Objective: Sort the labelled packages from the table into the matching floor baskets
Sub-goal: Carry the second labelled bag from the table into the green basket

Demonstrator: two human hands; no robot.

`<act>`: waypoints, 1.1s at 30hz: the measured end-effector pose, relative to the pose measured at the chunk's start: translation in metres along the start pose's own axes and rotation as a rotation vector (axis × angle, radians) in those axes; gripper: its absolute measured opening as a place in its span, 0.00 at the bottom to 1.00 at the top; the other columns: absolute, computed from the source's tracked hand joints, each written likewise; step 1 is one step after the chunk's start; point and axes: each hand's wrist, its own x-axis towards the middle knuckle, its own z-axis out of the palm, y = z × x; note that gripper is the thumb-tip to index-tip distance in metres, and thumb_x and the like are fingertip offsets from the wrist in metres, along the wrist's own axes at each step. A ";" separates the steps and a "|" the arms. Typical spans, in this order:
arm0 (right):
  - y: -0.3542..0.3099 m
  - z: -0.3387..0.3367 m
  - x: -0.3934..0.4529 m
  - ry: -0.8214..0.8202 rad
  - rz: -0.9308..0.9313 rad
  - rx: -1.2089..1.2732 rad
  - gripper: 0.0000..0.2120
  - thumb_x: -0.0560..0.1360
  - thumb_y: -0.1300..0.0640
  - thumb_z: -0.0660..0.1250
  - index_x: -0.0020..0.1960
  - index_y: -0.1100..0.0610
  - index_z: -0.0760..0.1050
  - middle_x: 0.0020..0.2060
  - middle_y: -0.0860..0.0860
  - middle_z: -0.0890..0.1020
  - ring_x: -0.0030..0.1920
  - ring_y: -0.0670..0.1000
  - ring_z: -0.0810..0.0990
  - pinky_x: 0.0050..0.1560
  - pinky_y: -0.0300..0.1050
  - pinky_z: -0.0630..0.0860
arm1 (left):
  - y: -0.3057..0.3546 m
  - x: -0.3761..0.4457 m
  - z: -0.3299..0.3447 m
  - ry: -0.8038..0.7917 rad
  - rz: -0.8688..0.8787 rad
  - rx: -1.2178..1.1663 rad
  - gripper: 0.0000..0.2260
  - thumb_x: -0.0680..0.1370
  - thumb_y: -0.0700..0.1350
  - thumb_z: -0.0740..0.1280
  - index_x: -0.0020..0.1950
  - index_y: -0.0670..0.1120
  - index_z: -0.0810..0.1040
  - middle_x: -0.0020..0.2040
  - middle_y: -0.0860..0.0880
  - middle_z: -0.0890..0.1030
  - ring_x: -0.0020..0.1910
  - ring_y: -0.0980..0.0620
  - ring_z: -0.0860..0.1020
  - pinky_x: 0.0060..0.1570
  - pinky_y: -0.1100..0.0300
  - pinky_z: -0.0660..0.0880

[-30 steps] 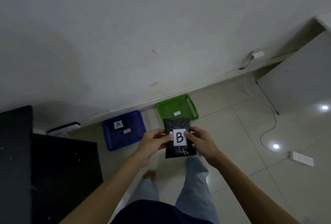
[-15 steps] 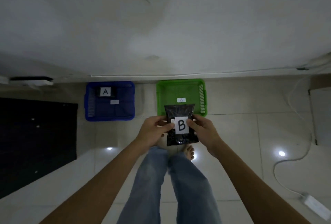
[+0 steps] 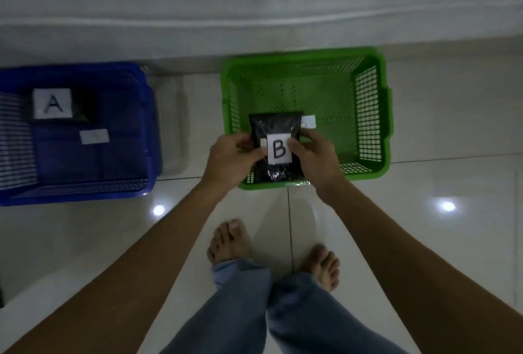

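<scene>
A black package with a white "B" label (image 3: 276, 130) is held flat above the near left part of the green basket (image 3: 370, 116). My left hand (image 3: 230, 160) grips its left edge and my right hand (image 3: 318, 160) grips its right edge. A small white tag (image 3: 309, 121) on the green basket's floor peeks out behind the package. To the left stands the blue basket (image 3: 124, 161), with a black package labelled "A" (image 3: 52, 104) lying in its far left part and a white tag (image 3: 94, 136) on its floor.
Both baskets stand on glossy white floor tiles against the wall (image 3: 254, 0). My bare feet (image 3: 230, 242) are just short of the green basket. A gap of floor separates the two baskets.
I have stepped closer and tilted my view down; the baskets now loom large. The "B" package, held in both hands throughout, has moved from in front of the green basket to over it.
</scene>
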 end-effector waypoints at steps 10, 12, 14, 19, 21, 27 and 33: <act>0.010 0.037 0.089 0.102 -0.110 -0.174 0.15 0.79 0.56 0.69 0.65 0.59 0.79 0.51 0.57 0.87 0.52 0.56 0.85 0.56 0.52 0.83 | -0.021 0.051 -0.010 0.348 0.348 0.176 0.14 0.74 0.37 0.73 0.57 0.51 0.81 0.50 0.50 0.79 0.42 0.52 0.80 0.44 0.47 0.83; 0.008 0.041 0.095 0.112 -0.116 -0.185 0.15 0.79 0.57 0.70 0.64 0.59 0.79 0.48 0.53 0.85 0.50 0.53 0.83 0.53 0.47 0.80 | -0.021 0.057 -0.012 0.386 0.359 0.186 0.15 0.74 0.35 0.72 0.57 0.51 0.80 0.51 0.50 0.77 0.41 0.53 0.79 0.43 0.49 0.83; 0.002 0.046 0.101 0.108 -0.105 -0.171 0.17 0.78 0.56 0.71 0.65 0.59 0.78 0.49 0.53 0.84 0.50 0.52 0.83 0.51 0.45 0.78 | -0.021 0.062 -0.012 0.407 0.361 0.207 0.17 0.74 0.33 0.71 0.58 0.50 0.80 0.51 0.49 0.75 0.38 0.54 0.77 0.43 0.51 0.82; -0.008 0.055 0.099 0.112 -0.296 -0.323 0.26 0.73 0.59 0.75 0.69 0.59 0.72 0.57 0.56 0.84 0.52 0.51 0.81 0.54 0.48 0.81 | -0.024 0.069 -0.013 0.392 0.394 0.240 0.18 0.74 0.31 0.69 0.58 0.49 0.80 0.49 0.47 0.73 0.36 0.54 0.75 0.43 0.58 0.81; -0.005 0.056 0.093 0.080 -0.432 -0.434 0.35 0.70 0.59 0.74 0.74 0.55 0.64 0.60 0.59 0.81 0.54 0.55 0.82 0.49 0.52 0.83 | -0.025 0.069 -0.014 0.379 0.408 0.242 0.17 0.74 0.31 0.69 0.58 0.49 0.81 0.49 0.48 0.71 0.35 0.58 0.72 0.42 0.65 0.78; 0.024 0.050 0.075 0.071 -0.589 -0.961 0.39 0.71 0.59 0.76 0.78 0.50 0.63 0.75 0.60 0.65 0.70 0.64 0.72 0.56 0.63 0.81 | -0.030 0.065 -0.014 0.391 0.484 0.260 0.14 0.77 0.34 0.69 0.60 0.46 0.81 0.51 0.47 0.72 0.37 0.58 0.72 0.42 0.65 0.78; 0.024 0.049 0.082 0.059 -0.572 -1.008 0.35 0.76 0.59 0.71 0.79 0.49 0.62 0.76 0.61 0.64 0.71 0.64 0.70 0.58 0.64 0.80 | -0.046 0.057 -0.016 0.421 0.573 0.316 0.14 0.78 0.37 0.70 0.63 0.43 0.81 0.58 0.41 0.76 0.55 0.50 0.77 0.51 0.58 0.80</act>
